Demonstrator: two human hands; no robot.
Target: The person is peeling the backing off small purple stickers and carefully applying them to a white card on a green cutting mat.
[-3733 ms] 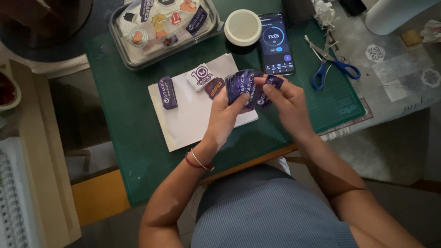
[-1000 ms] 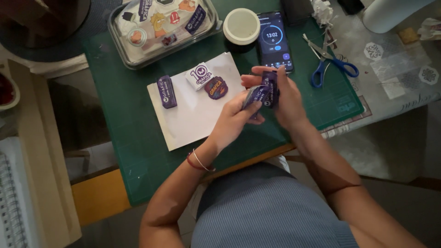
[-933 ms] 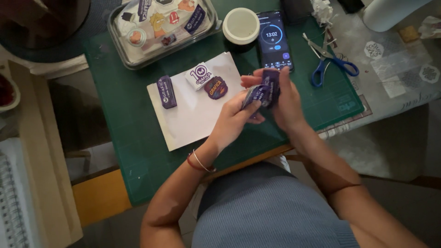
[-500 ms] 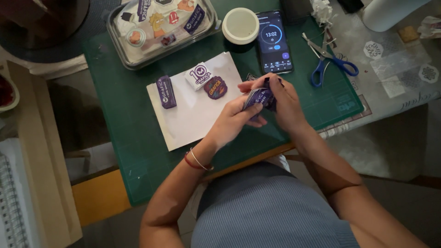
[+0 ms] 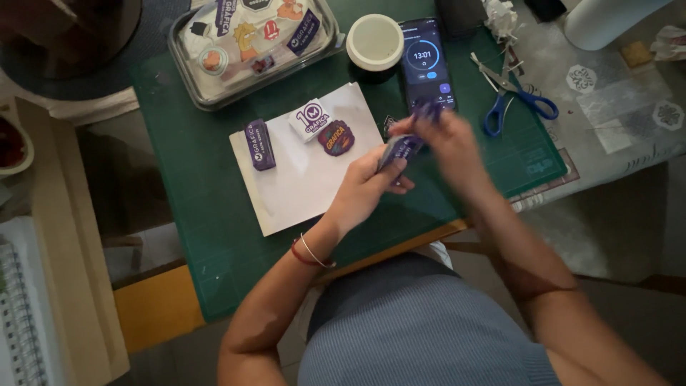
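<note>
Together above green mat (image 5: 214, 236): left hand (image 5: 368, 187) and right hand (image 5: 450, 139), grips pinched on purple sticker (image 5: 401, 149).

Small purple sticker (image 5: 400, 149) with pale print, pinched tilted between left hand (image 5: 368, 187) and blurred right hand (image 5: 450, 143), raised above the green surface (image 5: 193, 186).

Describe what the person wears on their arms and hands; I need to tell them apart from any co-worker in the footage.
Both arms are bare, with no sleeves visible down to the hands, and no gloves. The left hand has two thin bands at the wrist: a red cord bracelet and a slim pale bangle beside it. The right hand is motion-blurred; no ring, watch or band can be made out on it.
</note>
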